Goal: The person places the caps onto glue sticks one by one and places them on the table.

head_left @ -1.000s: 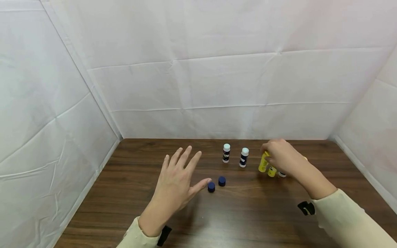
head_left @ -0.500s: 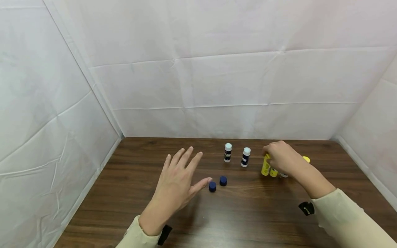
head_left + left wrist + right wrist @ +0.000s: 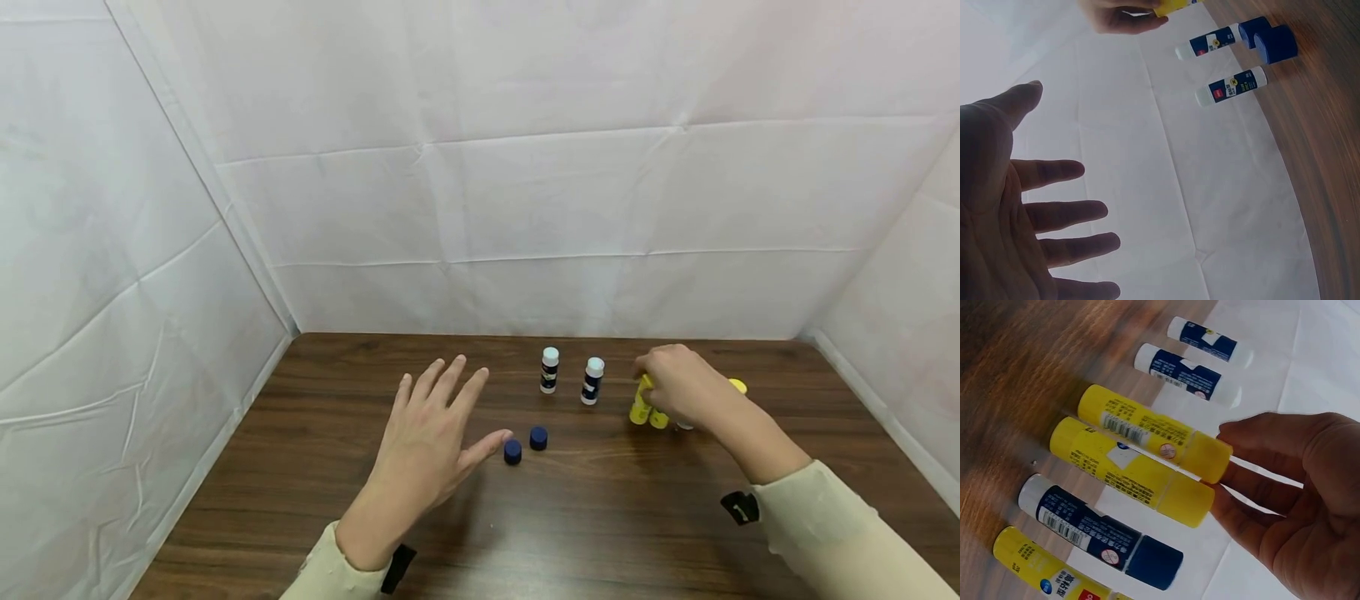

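Observation:
My right hand point(image 3: 690, 390) pinches the cap end of an upright yellow glue stick point(image 3: 640, 403), which the right wrist view shows as the yellow stick point(image 3: 1141, 428) between thumb and fingers. Close beside it stands a second yellow stick point(image 3: 1132, 475), then a navy stick with a blue cap point(image 3: 1154, 561) and another yellow stick point(image 3: 1044, 565). My left hand point(image 3: 422, 446) is held over the table with its fingers spread and holds nothing. By its thumb are two navy caps point(image 3: 512, 452), point(image 3: 538, 438).
Two navy-and-white glue sticks with white tops point(image 3: 549, 372), point(image 3: 592, 382) stand upright between my hands, towards the back of the brown wooden table point(image 3: 570, 525). White cloth walls point(image 3: 525, 200) rise behind the table and at both sides.
The pinched yellow stick has shifted slightly towards me with my right hand, closer to the second yellow stick. My left hand has hardly moved.

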`<action>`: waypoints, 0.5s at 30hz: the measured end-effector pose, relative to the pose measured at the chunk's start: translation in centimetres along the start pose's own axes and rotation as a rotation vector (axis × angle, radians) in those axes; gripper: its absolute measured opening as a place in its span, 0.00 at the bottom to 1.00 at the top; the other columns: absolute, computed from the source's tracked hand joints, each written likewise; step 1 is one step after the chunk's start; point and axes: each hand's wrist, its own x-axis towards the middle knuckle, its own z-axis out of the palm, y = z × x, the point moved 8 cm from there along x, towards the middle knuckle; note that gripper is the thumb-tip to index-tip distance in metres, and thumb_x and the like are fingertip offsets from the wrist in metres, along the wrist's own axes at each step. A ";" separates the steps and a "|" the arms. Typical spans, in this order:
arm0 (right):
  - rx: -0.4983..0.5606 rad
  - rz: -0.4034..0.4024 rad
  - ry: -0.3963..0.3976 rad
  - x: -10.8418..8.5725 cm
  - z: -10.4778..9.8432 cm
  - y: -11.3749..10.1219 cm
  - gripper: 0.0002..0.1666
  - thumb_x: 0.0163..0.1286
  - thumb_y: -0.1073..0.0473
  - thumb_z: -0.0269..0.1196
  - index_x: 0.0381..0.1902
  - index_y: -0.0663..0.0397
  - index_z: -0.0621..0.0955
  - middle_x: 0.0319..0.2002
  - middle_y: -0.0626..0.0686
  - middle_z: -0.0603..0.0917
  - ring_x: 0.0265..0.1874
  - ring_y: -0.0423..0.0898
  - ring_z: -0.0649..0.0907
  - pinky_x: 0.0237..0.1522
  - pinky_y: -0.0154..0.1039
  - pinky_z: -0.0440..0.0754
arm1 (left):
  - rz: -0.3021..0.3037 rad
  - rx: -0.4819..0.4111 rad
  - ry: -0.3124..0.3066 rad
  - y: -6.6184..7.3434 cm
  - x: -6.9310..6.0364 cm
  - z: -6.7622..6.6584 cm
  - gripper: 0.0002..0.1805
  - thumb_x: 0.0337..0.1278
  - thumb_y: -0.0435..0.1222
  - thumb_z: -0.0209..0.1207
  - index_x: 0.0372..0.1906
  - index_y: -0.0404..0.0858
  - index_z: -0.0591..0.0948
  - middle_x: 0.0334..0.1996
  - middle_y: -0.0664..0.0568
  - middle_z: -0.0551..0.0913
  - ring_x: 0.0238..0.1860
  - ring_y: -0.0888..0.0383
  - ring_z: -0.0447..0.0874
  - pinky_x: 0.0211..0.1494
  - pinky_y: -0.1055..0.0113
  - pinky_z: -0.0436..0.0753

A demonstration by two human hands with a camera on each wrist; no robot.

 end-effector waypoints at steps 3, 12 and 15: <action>0.008 0.010 0.060 -0.9 -1.0 -1.0 0.21 0.68 0.58 0.67 0.54 0.65 0.83 0.51 0.62 0.85 0.54 0.63 0.81 0.55 0.60 0.80 | -0.005 0.013 -0.001 0.0 0.0 0.1 0.41 0.62 0.69 0.54 0.72 0.48 0.72 0.71 0.45 0.71 0.71 0.43 0.69 0.69 0.34 0.69; -0.104 -0.044 0.407 -6.6 -4.7 -10.9 0.51 0.69 0.24 0.54 0.79 0.47 0.62 0.80 0.60 0.56 0.78 0.64 0.56 0.67 0.71 0.65 | -0.035 0.052 -0.006 -0.2 -0.2 0.2 0.45 0.61 0.71 0.53 0.75 0.49 0.69 0.75 0.43 0.65 0.75 0.39 0.62 0.71 0.31 0.62; -0.131 -0.032 0.459 -8.2 -4.9 -13.3 0.55 0.67 0.19 0.48 0.82 0.39 0.54 0.83 0.55 0.44 0.80 0.61 0.46 0.68 0.73 0.60 | -0.045 0.071 -0.006 -0.3 -0.2 0.2 0.46 0.60 0.72 0.53 0.77 0.50 0.67 0.77 0.42 0.62 0.77 0.38 0.57 0.72 0.30 0.60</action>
